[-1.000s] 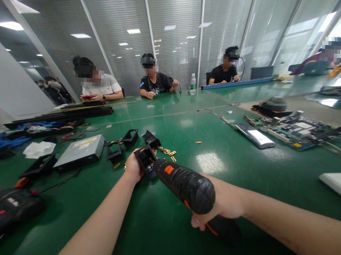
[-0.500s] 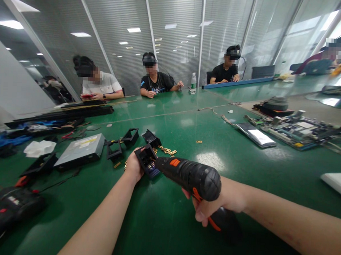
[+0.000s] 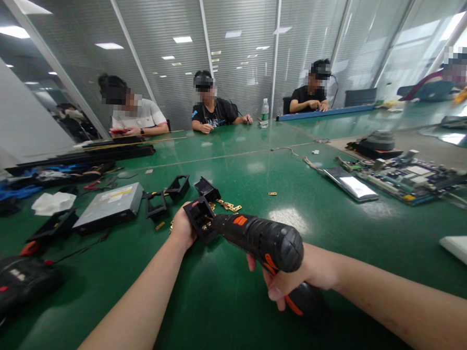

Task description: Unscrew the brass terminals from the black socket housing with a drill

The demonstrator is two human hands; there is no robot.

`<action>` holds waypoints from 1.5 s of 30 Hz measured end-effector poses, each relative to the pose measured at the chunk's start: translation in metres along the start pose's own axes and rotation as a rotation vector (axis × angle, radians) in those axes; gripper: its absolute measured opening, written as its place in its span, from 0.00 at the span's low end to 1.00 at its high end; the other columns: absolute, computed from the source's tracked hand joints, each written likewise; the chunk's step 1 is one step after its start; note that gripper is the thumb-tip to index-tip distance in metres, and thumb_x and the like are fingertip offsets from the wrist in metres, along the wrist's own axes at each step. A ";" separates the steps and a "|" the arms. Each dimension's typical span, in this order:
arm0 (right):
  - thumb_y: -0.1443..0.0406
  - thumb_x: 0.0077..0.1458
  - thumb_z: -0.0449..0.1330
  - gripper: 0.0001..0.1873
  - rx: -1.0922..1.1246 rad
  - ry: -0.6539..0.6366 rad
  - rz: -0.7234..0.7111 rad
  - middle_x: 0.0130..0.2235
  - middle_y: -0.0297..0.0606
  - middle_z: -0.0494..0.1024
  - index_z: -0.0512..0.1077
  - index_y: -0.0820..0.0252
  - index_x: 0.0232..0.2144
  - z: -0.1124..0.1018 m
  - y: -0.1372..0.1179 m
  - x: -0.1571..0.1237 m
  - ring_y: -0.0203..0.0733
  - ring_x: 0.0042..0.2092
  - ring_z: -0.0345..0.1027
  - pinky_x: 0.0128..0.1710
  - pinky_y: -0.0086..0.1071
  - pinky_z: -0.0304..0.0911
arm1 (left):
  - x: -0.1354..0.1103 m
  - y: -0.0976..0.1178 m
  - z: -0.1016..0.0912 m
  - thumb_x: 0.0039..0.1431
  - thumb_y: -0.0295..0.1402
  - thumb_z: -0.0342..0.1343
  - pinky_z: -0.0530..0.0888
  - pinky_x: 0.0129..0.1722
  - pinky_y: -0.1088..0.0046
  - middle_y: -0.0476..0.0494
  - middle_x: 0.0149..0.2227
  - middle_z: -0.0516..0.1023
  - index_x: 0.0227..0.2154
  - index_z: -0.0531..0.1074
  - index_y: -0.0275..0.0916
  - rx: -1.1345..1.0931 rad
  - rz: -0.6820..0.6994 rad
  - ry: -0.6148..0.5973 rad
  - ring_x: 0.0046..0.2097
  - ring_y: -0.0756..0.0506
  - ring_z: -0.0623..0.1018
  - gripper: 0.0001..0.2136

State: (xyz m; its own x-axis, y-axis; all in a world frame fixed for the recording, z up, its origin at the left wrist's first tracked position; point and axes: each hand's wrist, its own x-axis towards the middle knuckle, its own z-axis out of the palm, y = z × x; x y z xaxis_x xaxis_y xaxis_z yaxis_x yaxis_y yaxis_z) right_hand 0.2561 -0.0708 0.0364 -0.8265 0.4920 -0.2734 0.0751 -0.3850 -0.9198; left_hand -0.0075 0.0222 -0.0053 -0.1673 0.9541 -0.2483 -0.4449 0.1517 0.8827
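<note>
My left hand (image 3: 184, 227) is closed on the left side of a small black plastic housing (image 3: 200, 219), tilted so its open face shows brass-coloured parts inside. Wrapped round the handle of a black and orange cordless screwdriver (image 3: 259, 239) is my right hand (image 3: 285, 282). The tool's nose points left into the housing's right side; its tip is hidden, so I cannot tell whether it touches the parts. Several small brass plates (image 3: 230, 206) lie just behind the housing. Similar black housings (image 3: 178, 186) stand close by, and one more brass plate (image 3: 272, 194) lies apart to the right.
A silver optical drive (image 3: 108, 210) and a second power tool (image 3: 20, 284) lie at left, near a white tissue (image 3: 54, 203). On the right are a circuit board (image 3: 413, 176), a flat silver-black device (image 3: 350, 185) and a white object (image 3: 462, 249). People sit across the green table (image 3: 226, 310), near a bottle (image 3: 265, 114).
The bluish glow inside the housing is gone, and its brass parts show more plainly. My hands and the screwdriver have barely shifted. Across the table, a person at right has brought their hands together.
</note>
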 end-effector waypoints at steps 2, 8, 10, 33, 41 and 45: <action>0.68 0.38 0.69 0.27 -0.012 -0.009 0.006 0.22 0.32 0.75 0.66 0.60 0.42 0.000 -0.001 0.000 0.35 0.21 0.69 0.22 0.27 0.67 | 0.000 0.000 0.000 0.50 0.35 0.51 0.73 0.25 0.66 0.45 0.22 0.74 0.27 0.71 0.37 -0.009 0.006 -0.004 0.23 0.43 0.75 0.07; 0.65 0.37 0.68 0.23 -0.108 0.046 0.035 0.25 0.33 0.74 0.69 0.63 0.39 0.002 -0.005 -0.001 0.38 0.25 0.69 0.25 0.31 0.66 | 0.001 -0.001 0.000 0.50 0.36 0.51 0.73 0.27 0.65 0.46 0.23 0.74 0.28 0.71 0.38 -0.008 0.019 0.008 0.24 0.43 0.75 0.08; 0.64 0.36 0.68 0.18 -0.199 0.114 0.020 0.27 0.34 0.73 0.70 0.64 0.33 0.005 -0.009 -0.004 0.39 0.28 0.68 0.28 0.32 0.66 | 0.000 -0.001 0.000 0.50 0.36 0.52 0.73 0.27 0.66 0.46 0.23 0.74 0.28 0.71 0.37 -0.012 0.013 0.014 0.24 0.43 0.75 0.08; 0.66 0.45 0.64 0.09 -0.450 0.342 -0.048 0.21 0.29 0.65 0.65 0.61 0.25 0.027 0.005 -0.019 0.32 0.22 0.59 0.19 0.24 0.54 | 0.007 -0.004 -0.005 0.50 0.37 0.52 0.75 0.29 0.64 0.44 0.23 0.75 0.27 0.71 0.37 -0.050 0.000 -0.065 0.25 0.42 0.77 0.09; 0.68 0.43 0.61 0.05 -0.339 0.317 -0.030 0.24 0.33 0.70 0.68 0.63 0.25 0.019 0.005 -0.018 0.35 0.26 0.65 0.25 0.27 0.62 | 0.004 0.001 -0.005 0.49 0.35 0.54 0.75 0.28 0.62 0.42 0.24 0.77 0.31 0.72 0.36 -0.012 -0.006 -0.034 0.27 0.40 0.78 0.09; 0.61 0.45 0.66 0.13 -0.218 0.176 0.077 0.29 0.37 0.74 0.72 0.64 0.31 0.012 -0.008 -0.022 0.38 0.31 0.68 0.32 0.29 0.64 | 0.000 0.004 -0.004 0.50 0.33 0.55 0.75 0.29 0.64 0.44 0.25 0.77 0.32 0.71 0.37 -0.008 0.018 -0.048 0.28 0.41 0.79 0.07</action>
State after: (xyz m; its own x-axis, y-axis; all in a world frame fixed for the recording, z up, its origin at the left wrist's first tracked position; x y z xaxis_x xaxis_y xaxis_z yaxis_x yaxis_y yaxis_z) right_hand 0.2670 -0.0875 0.0526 -0.7057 0.6029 -0.3721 0.2682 -0.2588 -0.9279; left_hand -0.0123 0.0223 -0.0037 -0.1329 0.9681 -0.2122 -0.4491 0.1321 0.8837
